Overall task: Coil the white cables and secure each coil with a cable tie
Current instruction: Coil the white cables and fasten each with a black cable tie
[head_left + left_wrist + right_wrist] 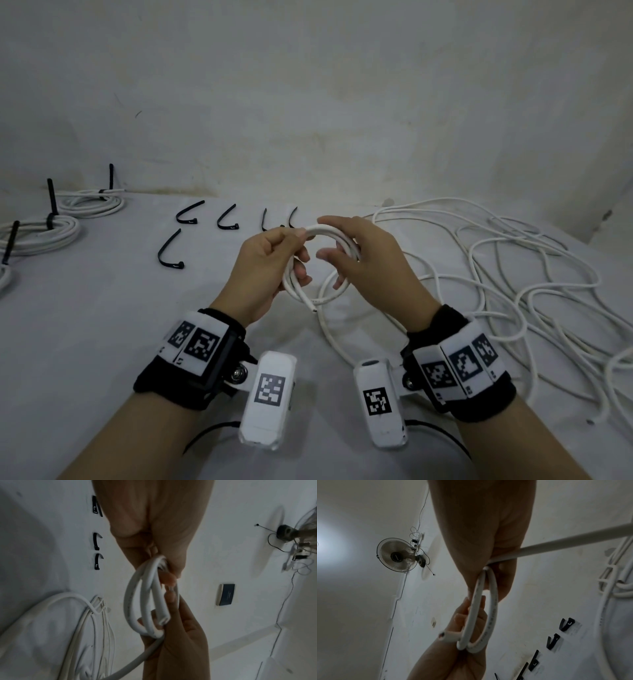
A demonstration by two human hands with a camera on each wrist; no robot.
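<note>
While both hands curl round it, a small white cable coil [320, 263] hangs between them above the tabletop [102, 325]: left hand [265, 270] pinching its near-left side, right hand [370, 263] gripping the far-right. Loose white cable [513, 274] sprawls right of the right hand; black cable ties [190, 214] lie beyond the left hand, tied coils [51, 233] farther left.

White cable [322, 233] smooth plastic sheath; cable ties [169, 251] black plastic; table [85, 325] matt cloth
</note>
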